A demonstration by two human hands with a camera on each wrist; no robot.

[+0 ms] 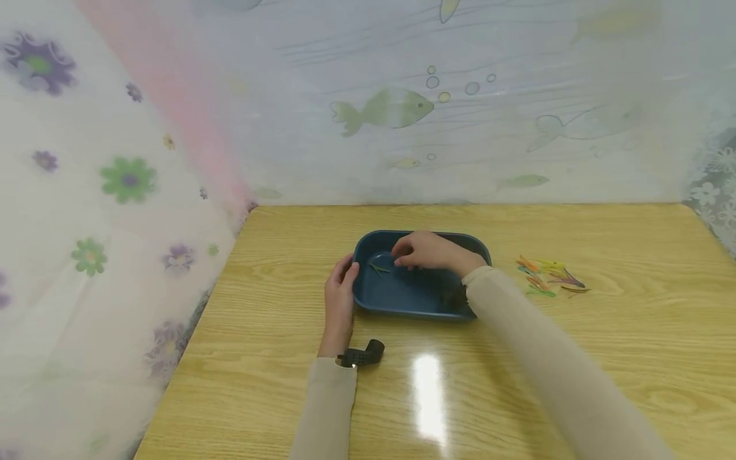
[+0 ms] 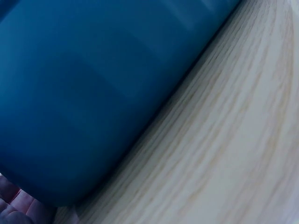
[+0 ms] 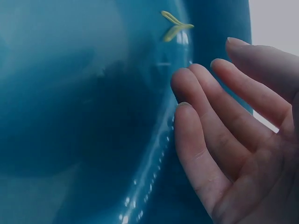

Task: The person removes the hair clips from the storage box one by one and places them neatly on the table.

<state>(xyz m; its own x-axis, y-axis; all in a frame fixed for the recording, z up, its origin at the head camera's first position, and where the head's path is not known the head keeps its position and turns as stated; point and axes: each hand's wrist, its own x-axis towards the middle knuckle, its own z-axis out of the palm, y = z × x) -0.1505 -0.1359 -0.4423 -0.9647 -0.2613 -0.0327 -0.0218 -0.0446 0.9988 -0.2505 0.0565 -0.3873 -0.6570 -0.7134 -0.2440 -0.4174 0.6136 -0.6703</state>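
Observation:
A dark blue plastic basin (image 1: 420, 313) stands on the wooden table. My left hand (image 1: 339, 291) grips its left side, thumb at the rim and fingers along the outer wall; in the left wrist view that wall (image 2: 93, 93) fills much of the picture, with part of the hand at the lower left. Over the inside of the basin is my right hand (image 1: 428, 250), its fingers loosely bent and holding nothing, as the right wrist view confirms around the fingers (image 3: 189, 126). A small yellow-green Y-shaped piece (image 1: 379, 268) lies on the basin floor, just left of the right fingertips.
To the right of the basin, several thin coloured pieces (image 1: 549, 278) lie in a loose pile on the table (image 1: 259, 396). A black wrist camera (image 1: 365, 353) sticks out from the left wrist. Patterned curtains (image 1: 276, 128) hang behind and beside the table.

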